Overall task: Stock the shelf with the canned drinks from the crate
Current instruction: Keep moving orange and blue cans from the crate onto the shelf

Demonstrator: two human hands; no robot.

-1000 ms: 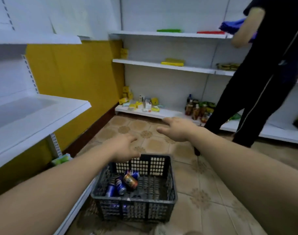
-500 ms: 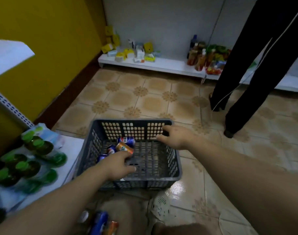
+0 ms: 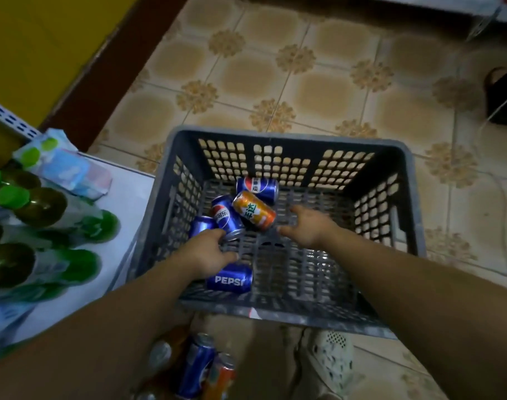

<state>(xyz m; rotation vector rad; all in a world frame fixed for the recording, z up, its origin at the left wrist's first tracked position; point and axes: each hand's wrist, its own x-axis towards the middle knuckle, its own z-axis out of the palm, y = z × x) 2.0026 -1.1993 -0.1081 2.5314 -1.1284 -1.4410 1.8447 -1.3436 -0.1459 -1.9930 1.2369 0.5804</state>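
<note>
A dark grey slotted crate [image 3: 411, 197] stands on the tiled floor. Inside lie several cans: an orange can [image 3: 253, 210], a blue Pepsi can [image 3: 256, 188] behind it, two blue cans [image 3: 224, 215] at the left, and a Pepsi can [image 3: 230, 280] near the front wall. My left hand [image 3: 206, 252] is low in the crate, fingers spread over the front Pepsi can and touching the rim of a left can. My right hand [image 3: 307, 226] hovers open just right of the orange can, holding nothing. The white shelf [image 3: 131, 192] lies at the left.
Green-capped bottles [image 3: 30, 203] and a pale packet [image 3: 64, 166] lie on the shelf. More cans [image 3: 197, 368] stand on the floor below my arms, beside a white perforated shoe [image 3: 331, 362]. Another person's dark shoe [image 3: 503, 93] is at the right edge. A yellow wall is at upper left.
The view has tilted down and closer to the crate. My right hand left the crate's far rim and dropped inside toward the orange can. My left hand stays low among the cans.
</note>
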